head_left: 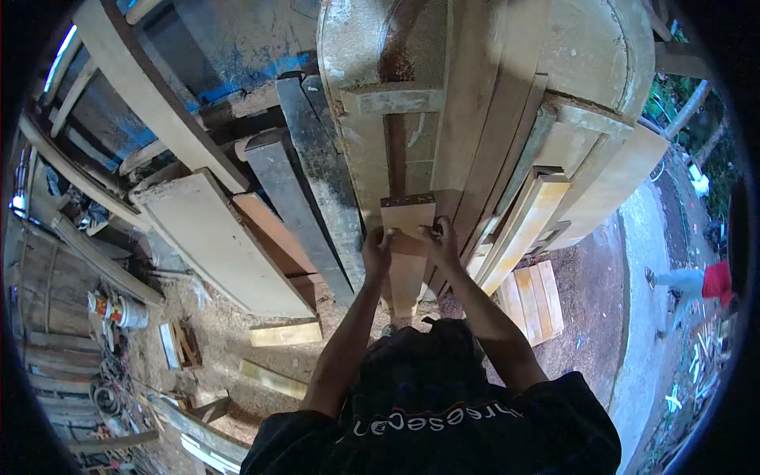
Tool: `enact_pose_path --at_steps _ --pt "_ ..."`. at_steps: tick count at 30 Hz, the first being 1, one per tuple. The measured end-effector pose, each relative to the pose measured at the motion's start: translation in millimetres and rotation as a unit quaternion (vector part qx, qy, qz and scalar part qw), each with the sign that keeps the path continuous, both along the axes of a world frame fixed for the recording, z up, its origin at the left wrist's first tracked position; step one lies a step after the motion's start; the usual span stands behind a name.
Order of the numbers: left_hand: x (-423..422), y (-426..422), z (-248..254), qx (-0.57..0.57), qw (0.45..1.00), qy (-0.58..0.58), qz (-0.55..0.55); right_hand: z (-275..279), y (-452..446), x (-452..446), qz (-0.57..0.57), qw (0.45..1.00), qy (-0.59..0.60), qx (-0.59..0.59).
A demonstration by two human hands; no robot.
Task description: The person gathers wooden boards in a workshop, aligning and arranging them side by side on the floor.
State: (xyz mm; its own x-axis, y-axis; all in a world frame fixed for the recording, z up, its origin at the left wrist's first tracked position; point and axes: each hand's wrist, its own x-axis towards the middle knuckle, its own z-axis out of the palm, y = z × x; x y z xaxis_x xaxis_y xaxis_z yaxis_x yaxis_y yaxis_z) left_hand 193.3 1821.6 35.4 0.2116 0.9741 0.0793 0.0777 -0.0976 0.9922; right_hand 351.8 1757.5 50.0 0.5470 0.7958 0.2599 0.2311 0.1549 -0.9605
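Observation:
A long wooden plank (408, 237) stands upright in front of me, its dark-edged top end facing me. My left hand (377, 252) is closed on the plank's left edge, with the thumb on its near face. On the opposite edge, my right hand (440, 239) grips the same plank a little below its top, fingers bent. Behind it rises a large worn wooden panel (356, 150) with a rounded outline. More boards (487, 142) lean just right of my right hand. The plank's lower end is partly hidden by my body.
Dark weathered boards (317, 158) and a pale wide board (218, 245) lean at the left. Short wood pieces (285, 334) lie on the dusty floor. A slatted wooden piece (532, 301) stands at the right. Buckets (131, 311) sit far left. A person in red (716, 283) is outside, right.

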Motion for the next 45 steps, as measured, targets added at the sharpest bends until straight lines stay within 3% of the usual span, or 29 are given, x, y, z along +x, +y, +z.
enact_pose_path --at_steps 4,7,10,12,17,19,22,26,32,35,37,38,39,40,41,42,43,45 --pt "3 6 10 0.01 0.999 0.031 0.007 1 2 1 -0.004 1.0 -0.005 0.018" --pt "10 19 -46 0.045 0.999 -0.02 0.015 -20 7 12 0.002 0.999 -0.044 -0.01" --pt "3 12 -23 -0.009 1.0 0.02 -0.005 -20 6 12 0.003 0.996 -0.041 -0.082" --pt "2 10 -14 -0.02 1.0 0.012 -0.012 -10 6 0 -0.028 0.999 -0.042 -0.003" --pt "2 26 -36 0.004 1.0 -0.022 -0.01 6 5 -3 -0.043 0.99 -0.107 -0.086" --pt "-2 26 -22 0.007 0.999 0.026 -0.019 -7 12 -4 -0.033 0.988 -0.099 -0.112" --pt "-5 30 -17 0.021 0.992 0.12 -0.024 -12 16 -9 -0.114 0.98 -0.159 -0.036" --pt "-10 24 -19 -0.043 0.997 0.026 -0.065 -17 15 -11 -0.128 0.966 -0.222 -0.028" --pt "-12 37 -24 -0.006 0.988 0.125 -0.092 -36 16 -12 -0.141 0.956 -0.256 -0.027" --pt "-14 32 -14 -0.072 0.97 0.205 -0.112 -35 12 -22 -0.16 0.946 -0.278 -0.039" --pt "-17 24 -32 0.077 0.988 0.128 -0.043 -36 5 -28 -0.176 0.941 -0.285 -0.043" --pt "-21 23 -45 0.076 0.988 0.127 -0.034 -36 -1 -32 -0.176 0.955 -0.233 -0.049" --pt "-28 24 -78 0.127 0.981 0.135 -0.049 -36 -8 -37 -0.174 0.966 -0.18 -0.057" --pt "-37 19 -79 0.177 0.972 0.145 -0.063 -32 -15 -42 -0.162 0.968 -0.182 -0.055" --pt "-47 11 -80 0.175 0.972 0.147 -0.048 -28 -23 -46 -0.141 0.969 -0.176 -0.1" --pt "-59 -8 -48 0.089 0.983 0.157 -0.039 -27 -32 -50 -0.118 0.967 -0.17 -0.148" --pt "-69 -25 -27 0.003 0.986 0.164 -0.027 -37 -38 -51 -0.099 0.969 -0.172 -0.147" --pt "-83 -48 -27 -0.003 0.991 0.134 0.03 -60 -42 -48 -0.018 0.983 -0.169 -0.076"
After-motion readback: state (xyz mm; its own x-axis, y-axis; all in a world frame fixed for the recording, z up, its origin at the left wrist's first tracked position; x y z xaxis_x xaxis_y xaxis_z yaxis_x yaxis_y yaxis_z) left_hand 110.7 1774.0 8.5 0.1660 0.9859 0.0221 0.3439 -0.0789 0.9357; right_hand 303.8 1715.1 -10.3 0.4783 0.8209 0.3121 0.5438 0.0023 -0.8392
